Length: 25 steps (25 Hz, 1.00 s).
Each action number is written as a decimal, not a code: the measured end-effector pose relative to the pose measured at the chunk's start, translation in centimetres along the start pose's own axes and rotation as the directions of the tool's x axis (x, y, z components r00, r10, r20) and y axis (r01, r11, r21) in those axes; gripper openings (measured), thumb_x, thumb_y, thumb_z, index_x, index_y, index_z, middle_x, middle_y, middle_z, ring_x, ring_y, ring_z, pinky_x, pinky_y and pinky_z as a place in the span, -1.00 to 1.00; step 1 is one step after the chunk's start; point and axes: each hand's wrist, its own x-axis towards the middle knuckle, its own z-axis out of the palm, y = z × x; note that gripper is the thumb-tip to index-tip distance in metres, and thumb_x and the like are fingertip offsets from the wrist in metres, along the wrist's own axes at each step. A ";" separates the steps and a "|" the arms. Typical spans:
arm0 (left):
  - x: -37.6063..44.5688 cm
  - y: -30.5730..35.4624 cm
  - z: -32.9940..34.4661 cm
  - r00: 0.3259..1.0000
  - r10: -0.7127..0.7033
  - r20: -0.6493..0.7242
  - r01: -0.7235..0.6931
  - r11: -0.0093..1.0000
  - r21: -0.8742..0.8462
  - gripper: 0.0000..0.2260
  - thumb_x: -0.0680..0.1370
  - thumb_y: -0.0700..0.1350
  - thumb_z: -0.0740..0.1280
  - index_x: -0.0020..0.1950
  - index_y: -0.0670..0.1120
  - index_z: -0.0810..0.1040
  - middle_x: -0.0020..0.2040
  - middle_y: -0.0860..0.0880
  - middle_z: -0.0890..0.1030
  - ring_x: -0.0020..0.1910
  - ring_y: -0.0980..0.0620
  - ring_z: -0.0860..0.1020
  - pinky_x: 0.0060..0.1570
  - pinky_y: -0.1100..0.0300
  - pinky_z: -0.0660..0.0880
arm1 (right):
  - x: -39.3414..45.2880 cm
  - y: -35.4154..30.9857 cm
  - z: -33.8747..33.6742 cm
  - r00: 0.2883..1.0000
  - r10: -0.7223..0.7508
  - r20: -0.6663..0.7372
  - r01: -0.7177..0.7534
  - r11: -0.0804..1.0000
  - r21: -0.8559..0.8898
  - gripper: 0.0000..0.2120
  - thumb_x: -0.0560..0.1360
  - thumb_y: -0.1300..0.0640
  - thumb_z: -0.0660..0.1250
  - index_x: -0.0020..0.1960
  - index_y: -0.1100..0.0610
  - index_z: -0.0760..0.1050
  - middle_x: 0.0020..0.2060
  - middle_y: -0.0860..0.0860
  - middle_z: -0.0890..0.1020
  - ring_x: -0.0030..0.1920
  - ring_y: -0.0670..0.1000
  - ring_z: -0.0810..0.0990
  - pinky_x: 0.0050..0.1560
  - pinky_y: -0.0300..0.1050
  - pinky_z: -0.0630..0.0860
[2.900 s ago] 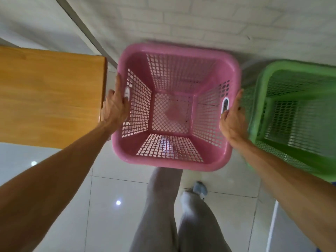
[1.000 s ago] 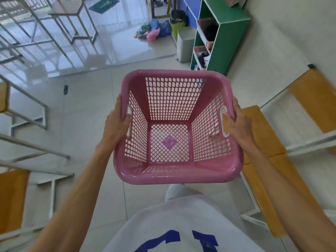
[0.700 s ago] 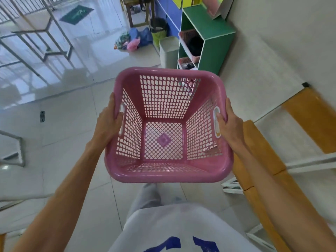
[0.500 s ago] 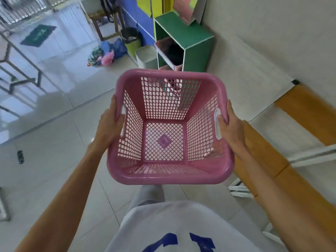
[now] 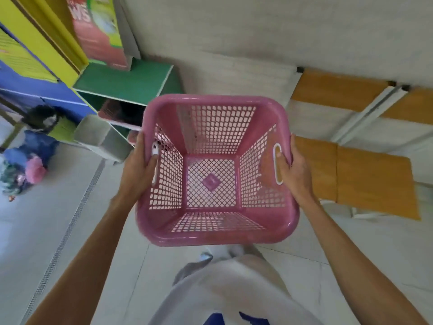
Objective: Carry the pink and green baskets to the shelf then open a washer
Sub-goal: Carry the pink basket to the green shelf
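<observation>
I hold the empty pink basket (image 5: 214,234) in front of my body, above the tiled floor. My left hand (image 5: 138,170) grips its left handle slot and my right hand (image 5: 294,171) grips the right one. The green shelf (image 5: 126,84) stands just beyond the basket's far left corner, against the wall, with its open compartments holding dark and pinkish items. The green basket and any washer are out of view.
A grey bin (image 5: 98,139) stands left of the shelf's front. Wooden benches (image 5: 365,181) with white frames run along the wall on my right. A pile of coloured clothes (image 5: 25,165) lies on the floor at far left. Yellow and blue panels (image 5: 32,55) rise behind the shelf.
I have walked with the pink basket from the green basket's spot toward the green shelf, which is now much nearer and just ahead on the left. Both hands kept their grip.
</observation>
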 end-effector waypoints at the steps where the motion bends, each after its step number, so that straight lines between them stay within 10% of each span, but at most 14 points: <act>1: 2.2 0.7 0.9 0.997 0.058 0.040 -0.058 0.998 -0.015 -0.37 0.62 -0.16 0.27 0.63 -0.07 0.05 0.30 -0.26 0.52 0.13 -0.26 0.58 0.11 -0.08 0.49 | 0.4 0.4 0.1 0.998 0.048 -0.046 -0.048 0.999 0.005 -0.41 0.58 -0.13 0.15 0.57 -0.11 0.07 -0.07 0.07 0.65 -0.11 0.07 0.65 -0.08 0.04 0.63; 10: 19.8 -5.4 11.9 0.944 0.012 0.329 -0.047 0.994 0.100 -0.25 0.51 -0.18 0.26 0.63 0.01 -0.03 0.21 -0.29 0.57 0.05 -0.31 0.58 0.02 -0.17 0.53 | 10.5 6.0 10.2 0.954 0.278 -0.112 -0.286 0.956 -0.061 -0.51 0.57 -0.10 0.22 0.42 0.08 0.29 -0.03 0.05 0.65 -0.20 0.04 0.69 -0.25 -0.01 0.66; 16: 30.2 -14.6 25.0 0.817 -0.099 0.568 -0.086 0.954 0.288 -0.11 0.44 -0.25 0.28 0.62 -0.06 -0.22 0.22 -0.34 0.54 -0.02 -0.33 0.60 -0.07 -0.19 0.58 | 18.0 15.5 22.3 0.925 0.345 0.161 -0.301 0.922 -0.243 -0.30 0.55 0.11 0.30 0.55 0.01 -0.01 -0.04 0.05 0.58 -0.43 -0.04 0.58 -0.57 -0.19 0.51; 20: 35.0 -18.5 32.1 0.752 -0.141 0.644 -0.087 0.947 0.309 -0.07 0.47 -0.37 0.31 0.60 -0.08 -0.29 -0.08 -0.21 0.59 -0.41 -0.08 0.56 -0.45 0.09 0.54 | 22.2 21.2 28.1 0.862 0.412 0.295 -0.255 0.856 -0.451 -0.13 0.54 0.15 0.30 0.57 -0.02 -0.26 -0.11 0.14 0.59 -0.47 0.01 0.57 -0.61 -0.15 0.46; 25: 39.9 -21.9 37.9 0.727 -0.178 0.663 0.005 0.967 0.255 0.07 0.41 -0.40 0.40 0.59 0.18 -0.26 0.33 -0.29 0.46 -0.03 -0.29 0.65 -0.14 -0.20 0.65 | 26.6 25.7 33.0 0.829 0.430 0.358 -0.279 0.872 -0.401 -0.12 0.54 0.19 0.33 0.55 -0.15 -0.24 -0.05 0.15 0.61 -0.40 0.08 0.66 -0.51 -0.02 0.61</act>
